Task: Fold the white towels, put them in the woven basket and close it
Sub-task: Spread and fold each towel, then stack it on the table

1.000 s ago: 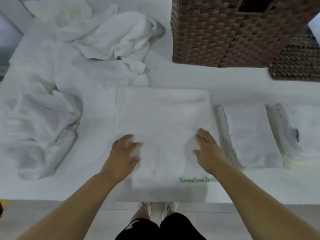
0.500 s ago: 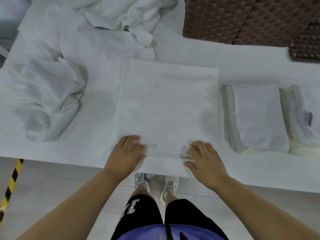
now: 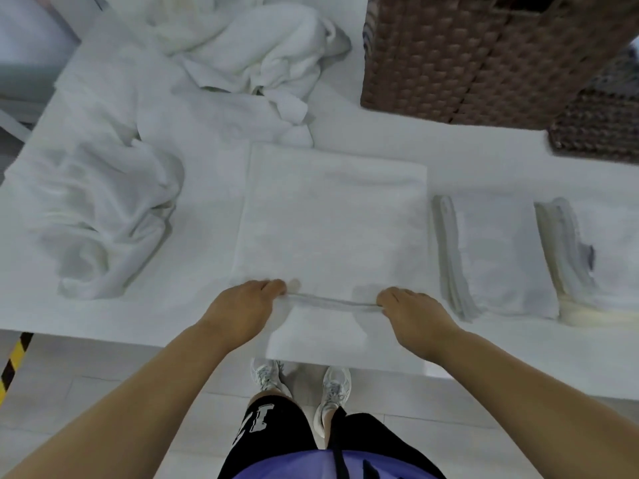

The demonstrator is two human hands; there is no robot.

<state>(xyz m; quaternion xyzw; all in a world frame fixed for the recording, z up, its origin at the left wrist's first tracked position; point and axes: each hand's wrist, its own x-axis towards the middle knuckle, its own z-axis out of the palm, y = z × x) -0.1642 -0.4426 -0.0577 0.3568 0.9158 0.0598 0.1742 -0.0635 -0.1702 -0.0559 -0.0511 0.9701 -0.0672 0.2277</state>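
Flat towel [image 3: 332,219] lies centre of the white table [image 3: 366,143], its near part hanging over the table edge. Left hand [image 3: 242,305] and right hand [image 3: 411,312] each have fingers curled tight on a raised ridge of its cloth, hands apart. Two folded towels [image 3: 494,254] just right of it. Crumpled towels [image 3: 103,216] lie left and behind. Woven basket [image 3: 466,53] stands far right, well apart.
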